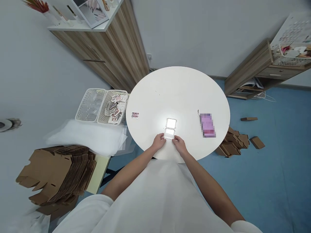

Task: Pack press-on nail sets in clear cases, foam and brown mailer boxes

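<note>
Clear, hinged plastic case point(170, 124) lies open near the wearer's edge of the smooth, white, rounded bench point(179, 92). The left grip point(162, 137) and right grip point(174, 139) meet its two near corners, one each; whether they clamp on it, I cannot tell. Well leftward lies a small printed sheet point(135, 115); rightward, a pixelated purple item point(207, 125). Beyond the bench's left side, a perforated white basket point(102, 114) holds printed packets.

Blue floor point(274, 152), pale walls point(179, 35), wood-grain cabinets point(97, 51)
</note>
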